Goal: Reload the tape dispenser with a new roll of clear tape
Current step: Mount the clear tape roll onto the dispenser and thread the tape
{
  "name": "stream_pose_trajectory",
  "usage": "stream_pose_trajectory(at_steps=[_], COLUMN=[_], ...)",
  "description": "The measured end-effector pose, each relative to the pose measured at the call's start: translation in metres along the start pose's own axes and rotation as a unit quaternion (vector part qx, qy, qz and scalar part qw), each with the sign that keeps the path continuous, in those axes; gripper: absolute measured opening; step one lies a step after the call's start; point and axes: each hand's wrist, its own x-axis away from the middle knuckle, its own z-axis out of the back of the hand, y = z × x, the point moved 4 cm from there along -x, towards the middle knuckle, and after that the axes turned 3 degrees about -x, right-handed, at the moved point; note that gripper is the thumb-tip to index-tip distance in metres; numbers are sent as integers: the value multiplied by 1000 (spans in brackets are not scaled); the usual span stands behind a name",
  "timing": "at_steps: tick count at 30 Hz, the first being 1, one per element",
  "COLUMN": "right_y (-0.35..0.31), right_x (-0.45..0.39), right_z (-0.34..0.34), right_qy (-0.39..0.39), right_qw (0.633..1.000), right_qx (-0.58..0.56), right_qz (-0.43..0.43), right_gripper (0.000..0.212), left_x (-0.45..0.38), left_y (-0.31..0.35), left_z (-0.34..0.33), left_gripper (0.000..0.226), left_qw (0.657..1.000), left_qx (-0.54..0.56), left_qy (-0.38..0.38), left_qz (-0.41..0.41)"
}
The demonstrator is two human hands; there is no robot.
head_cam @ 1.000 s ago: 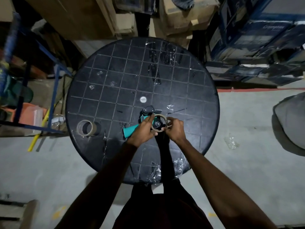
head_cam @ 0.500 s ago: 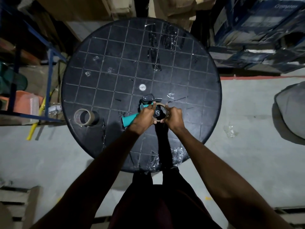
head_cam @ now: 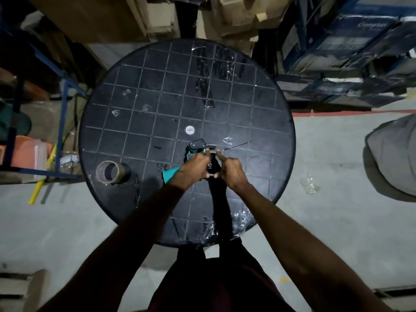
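A teal tape dispenser (head_cam: 197,146) with a black head lies on the round black table (head_cam: 135,122), near its middle. My left hand (head_cam: 194,168) grips the dispenser's body above the teal handle (head_cam: 170,174). A thin tape roll (head_cam: 212,152) sits at the dispenser's hub, mostly hidden between my hands. My right hand (head_cam: 231,171) holds this roll from the right, index finger stretched along its top edge. A second, brownish tape roll (head_cam: 110,172) stands alone on the table's left side.
Strips and scraps of clear tape (head_cam: 208,86) stick to the table top and its near edge. Cardboard boxes (head_cam: 236,16) and blue cartons (head_cam: 351,46) are stacked behind. A blue metal rack (head_cam: 63,113) stands left, a grey sack (head_cam: 391,154) right on the concrete floor.
Both hands stay on the dispenser and roll. They have closed in over the roll, so less of its ring shows. The camera view has shifted slightly.
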Motion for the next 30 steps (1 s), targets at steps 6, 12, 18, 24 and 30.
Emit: stream_pose_trajectory(at_steps=[6,12,18,24,30], right_y=[-9,-2,-1,5,10], right_x=[-4,-2,3,-2,-7], right_z=[8,8,3,-3,-3], right_qy=[-21,18,51,64,48], right_qw=[999,997,989,987,985], right_qx=[-12,-68,-126,-131,-134], right_qz=[-22,-44,-61,-73,-100], right_gripper=[69,72,68,38,27], left_x=[-3,3,3,-2,-6], left_y=[-4,0,-6,-7,-7], left_z=[0,-1,-12,-15,-20], left_gripper=[89,81,100,102,106], left_qw=[1000,1000,999,997,998], left_qx=[-14,11,-36,-72,-67], left_qy=[-13,0,21,16,-3], left_qz=[-11,-4,-25,-29,-19])
